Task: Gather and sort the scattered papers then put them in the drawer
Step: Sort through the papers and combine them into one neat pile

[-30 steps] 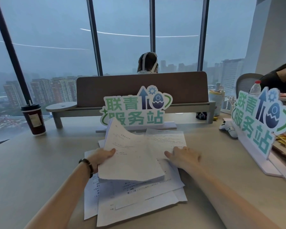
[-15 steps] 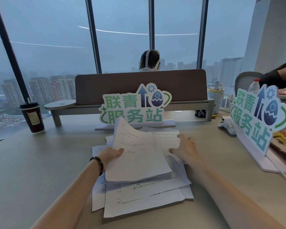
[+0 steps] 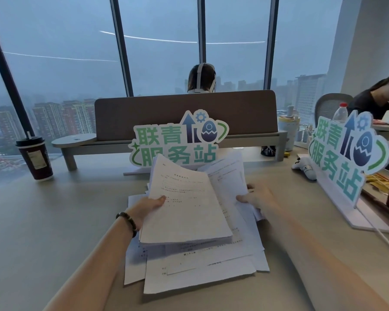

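A loose heap of white printed papers [image 3: 200, 272] lies on the beige desk [image 3: 43, 232] in front of me. My left hand [image 3: 147, 208] grips the left edge of a thick stack of sheets [image 3: 186, 209], tilted up off the heap, thumb on top. To the right, my right hand [image 3: 257, 197] holds a raised sheet [image 3: 228, 176] by its right edge, lifted beside the stack. No drawer is in view.
A green and blue standing sign [image 3: 177, 142] is right behind the papers, another sign [image 3: 346, 153] at the right. A dark coffee cup [image 3: 35, 158] stands far left. A white game controller [image 3: 303, 168] and a shelf with brown divider [image 3: 184, 113] sit behind. People sit beyond.
My right hand has taken a sheet off the heap and lifted it up beside the stack. My left hand has raised its stack a little higher and closer.
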Motion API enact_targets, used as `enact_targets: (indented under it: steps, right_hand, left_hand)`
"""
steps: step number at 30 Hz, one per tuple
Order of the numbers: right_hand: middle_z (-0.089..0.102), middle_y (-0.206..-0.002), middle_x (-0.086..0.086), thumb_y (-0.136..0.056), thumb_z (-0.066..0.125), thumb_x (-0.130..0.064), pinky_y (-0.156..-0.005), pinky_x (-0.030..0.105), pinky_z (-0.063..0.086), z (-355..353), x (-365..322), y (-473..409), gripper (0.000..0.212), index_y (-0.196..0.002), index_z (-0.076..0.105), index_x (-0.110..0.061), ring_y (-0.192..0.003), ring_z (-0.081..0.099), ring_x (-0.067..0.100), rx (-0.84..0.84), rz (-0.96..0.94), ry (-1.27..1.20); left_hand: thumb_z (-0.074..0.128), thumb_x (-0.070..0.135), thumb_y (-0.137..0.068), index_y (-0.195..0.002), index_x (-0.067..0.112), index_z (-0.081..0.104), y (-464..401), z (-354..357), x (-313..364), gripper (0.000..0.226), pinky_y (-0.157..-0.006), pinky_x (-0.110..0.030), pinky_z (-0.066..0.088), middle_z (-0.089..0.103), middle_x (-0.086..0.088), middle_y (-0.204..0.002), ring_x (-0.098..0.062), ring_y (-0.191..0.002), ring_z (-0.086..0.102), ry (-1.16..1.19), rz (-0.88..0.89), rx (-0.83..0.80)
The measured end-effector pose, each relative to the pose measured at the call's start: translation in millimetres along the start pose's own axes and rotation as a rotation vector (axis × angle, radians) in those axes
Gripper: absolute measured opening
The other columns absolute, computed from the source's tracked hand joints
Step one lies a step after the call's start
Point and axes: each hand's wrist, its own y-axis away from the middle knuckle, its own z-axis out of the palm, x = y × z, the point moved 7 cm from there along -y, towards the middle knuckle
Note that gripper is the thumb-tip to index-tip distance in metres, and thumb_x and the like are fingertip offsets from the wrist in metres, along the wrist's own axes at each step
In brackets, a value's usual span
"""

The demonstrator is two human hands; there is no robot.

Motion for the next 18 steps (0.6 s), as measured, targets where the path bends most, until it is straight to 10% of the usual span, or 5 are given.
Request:
enact_targets:
  steps: [10,18]
  right_hand:
    - [0.066,-0.113,0.009,-0.078,0.081,-0.007,-0.088,0.049,0.056,-12.4,8.6,-2.9,0.039,-0.104,0.053,-0.016,-0.100,0.065,0.030,-0.015,0.073,-0.093]
    - [0.070,-0.099,0.007,-0.091,0.068,-0.023,-0.055,0.027,0.044,-10.3,1.8,-2.0,0.027,-0.113,0.063,-0.007,-0.078,0.065,0.017,-0.090,0.032,-0.104]
  left_hand:
    - [0.049,0.016,-0.100,-0.129,0.003,0.054,6.1,-0.5,-2.6,0.032,-0.066,-0.037,0.062,0.065,-0.017,-0.120,-0.032,-0.096,0.066,0.180,-0.019,-0.089]
    - [0.049,0.015,-0.100,-0.126,0.007,0.056,10.4,11.2,-0.6,0.027,-0.074,-0.041,0.061,0.067,-0.014,-0.116,-0.032,-0.099,0.066,0.237,-0.001,-0.131]
